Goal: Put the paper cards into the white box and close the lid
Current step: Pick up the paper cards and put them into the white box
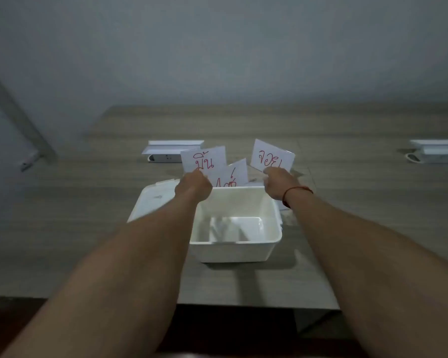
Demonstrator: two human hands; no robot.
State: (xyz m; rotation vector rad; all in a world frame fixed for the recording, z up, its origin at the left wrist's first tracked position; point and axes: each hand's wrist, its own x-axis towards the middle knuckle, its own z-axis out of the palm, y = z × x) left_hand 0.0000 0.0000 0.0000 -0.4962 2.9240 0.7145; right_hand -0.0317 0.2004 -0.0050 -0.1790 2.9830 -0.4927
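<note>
Fingers of both hands pinch paper cards upright beyond the white box [235,226].

The left hand [193,186] grips two overlapping cards [204,160]; the right hand [278,184] grips one card [272,155]. Held by their lower edges just past the far rim, they seem ready to drop straight in; the lid [150,200] lies open at left.

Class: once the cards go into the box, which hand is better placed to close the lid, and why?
Probably the left hand: the open lid lies on the box's left side, right beside that wrist. The right hand is on the far side.
</note>
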